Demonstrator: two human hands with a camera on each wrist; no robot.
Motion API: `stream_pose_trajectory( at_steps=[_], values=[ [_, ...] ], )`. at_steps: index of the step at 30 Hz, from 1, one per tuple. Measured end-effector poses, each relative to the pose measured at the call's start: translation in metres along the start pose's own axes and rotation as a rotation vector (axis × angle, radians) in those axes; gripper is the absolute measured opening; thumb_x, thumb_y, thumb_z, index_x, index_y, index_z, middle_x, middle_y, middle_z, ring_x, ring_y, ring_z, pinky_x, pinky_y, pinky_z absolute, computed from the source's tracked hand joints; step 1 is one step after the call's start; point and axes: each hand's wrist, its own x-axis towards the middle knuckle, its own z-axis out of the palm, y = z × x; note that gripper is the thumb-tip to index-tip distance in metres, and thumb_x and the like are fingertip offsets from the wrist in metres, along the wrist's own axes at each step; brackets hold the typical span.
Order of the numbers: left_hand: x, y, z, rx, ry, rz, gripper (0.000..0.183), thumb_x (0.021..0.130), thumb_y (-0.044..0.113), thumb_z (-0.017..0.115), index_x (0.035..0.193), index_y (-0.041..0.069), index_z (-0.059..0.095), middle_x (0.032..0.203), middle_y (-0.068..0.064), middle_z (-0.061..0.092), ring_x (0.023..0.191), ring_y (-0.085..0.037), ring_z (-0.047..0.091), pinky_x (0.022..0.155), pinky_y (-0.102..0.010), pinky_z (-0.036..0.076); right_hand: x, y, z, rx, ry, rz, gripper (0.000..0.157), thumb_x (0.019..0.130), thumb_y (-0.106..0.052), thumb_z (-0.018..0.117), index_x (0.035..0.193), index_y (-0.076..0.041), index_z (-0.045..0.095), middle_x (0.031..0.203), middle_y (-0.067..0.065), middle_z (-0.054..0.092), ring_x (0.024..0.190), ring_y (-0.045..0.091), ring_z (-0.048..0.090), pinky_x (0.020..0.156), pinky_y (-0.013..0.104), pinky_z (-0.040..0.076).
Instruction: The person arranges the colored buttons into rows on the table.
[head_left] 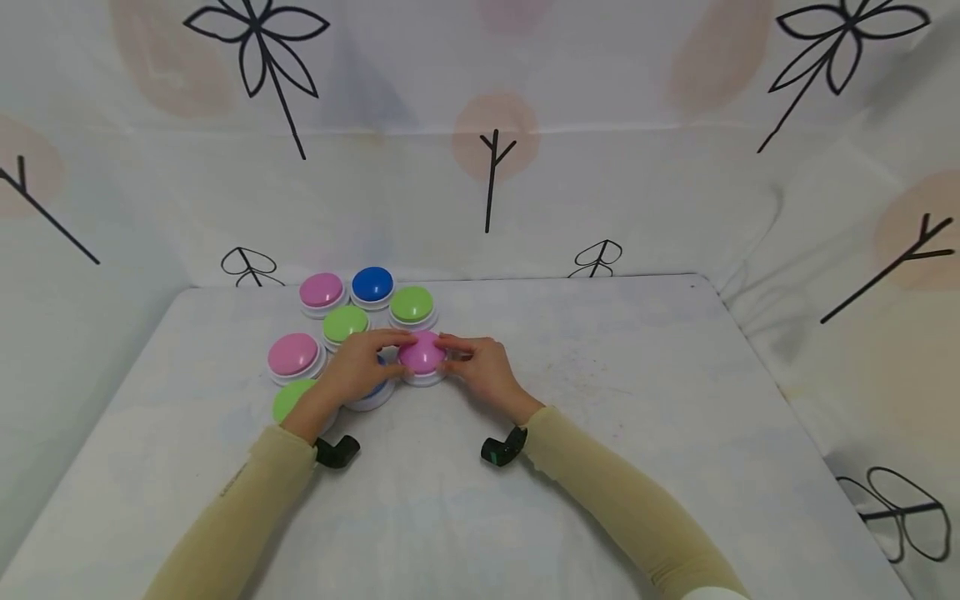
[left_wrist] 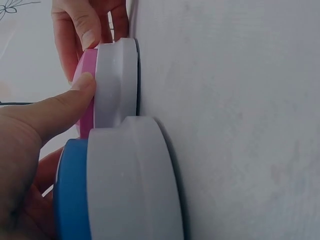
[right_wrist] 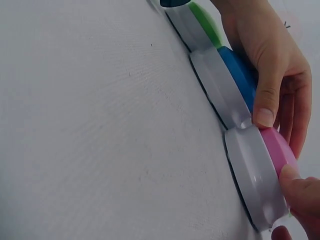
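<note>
A round push button with a pink dome and white base point(head_left: 423, 354) sits on the table between both hands. My left hand point(head_left: 357, 365) grips its left side, thumb at the near edge and fingers at the far edge. From the right, my right hand point(head_left: 485, 372) pinches the same button; its thumb point(right_wrist: 296, 187) presses on the pink rim in the right wrist view. Beneath the left hand stands a blue button point(left_wrist: 74, 195), partly covered in the head view. Its base appears to touch the pink one's base in the right wrist view.
Behind and left of the hands stand more buttons: green point(head_left: 412, 305), blue point(head_left: 372, 284), pink point(head_left: 321, 290), green point(head_left: 345, 322) and pink point(head_left: 292, 355). Another green button point(head_left: 291, 398) is partly under the left wrist. A patterned cloth wall point(head_left: 420, 200) borders the white table point(head_left: 600, 350).
</note>
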Motion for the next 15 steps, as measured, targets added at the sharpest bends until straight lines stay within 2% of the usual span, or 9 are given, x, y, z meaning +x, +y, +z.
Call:
stream_pose_trajectory(
  at_steps=[9,15],
  values=[
    [-0.001,0.005,0.006,0.017,0.006,0.017,0.049,0.083,0.021,0.083,0.130,0.019,0.068,0.129,-0.004,0.066,0.124,-0.028,0.057,0.097,-0.048,0.050,-0.009,0.001,-0.007,0.003,-0.016,-0.021,0.040,0.081,-0.009,0.082,0.120,-0.012,0.074,0.128,0.002,0.067,0.118,0.020,0.063,0.095,0.032,0.052],
    [-0.002,0.010,0.010,0.039,-0.036,0.003,0.050,0.084,0.024,0.082,0.132,0.022,0.067,0.131,0.000,0.065,0.127,-0.027,0.055,0.101,-0.049,0.047,-0.017,0.004,-0.014,0.015,-0.042,-0.023,0.041,0.081,-0.009,0.083,0.121,-0.012,0.073,0.129,0.003,0.066,0.116,0.020,0.064,0.096,0.031,0.051]
  ],
)
